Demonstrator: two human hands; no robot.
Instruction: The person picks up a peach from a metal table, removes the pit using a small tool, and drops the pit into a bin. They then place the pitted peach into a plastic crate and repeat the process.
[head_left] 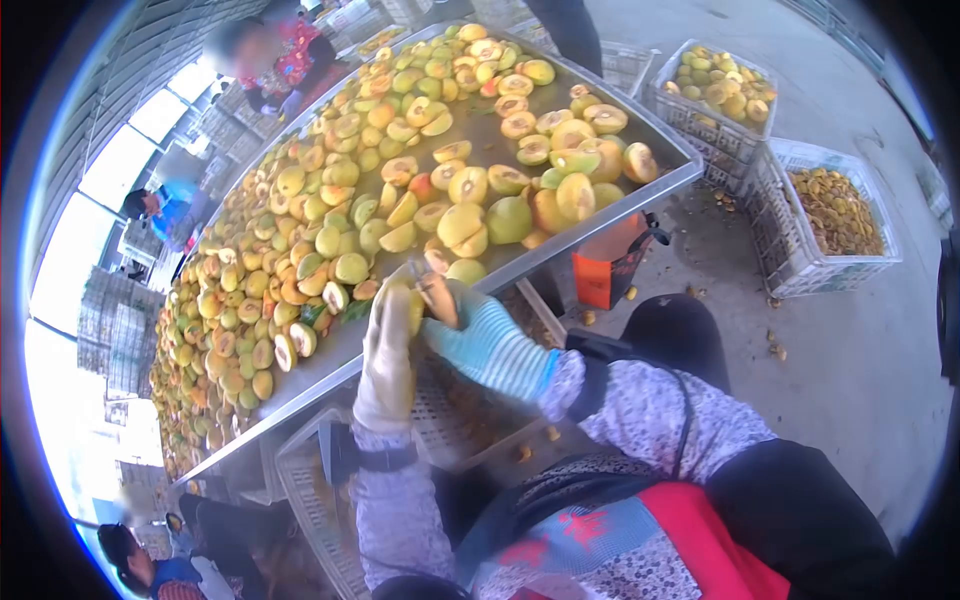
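Observation:
My left hand, in a cream glove, is closed around a yellow peach, mostly hidden by the fingers. Against it, my right hand, in a blue-and-white striped glove, grips a short orange-brown piece that looks like a tool handle; I cannot tell its exact kind. Both hands meet just over the near edge of a metal-rimmed table. Beyond them lie whole and halved peaches, many cut faces showing brown pits or hollows.
Below the table edge sits a plastic crate. An orange bucket stands under the right corner. On the floor at right are a crate of peaches and a crate of brown pits. Other people work around the table.

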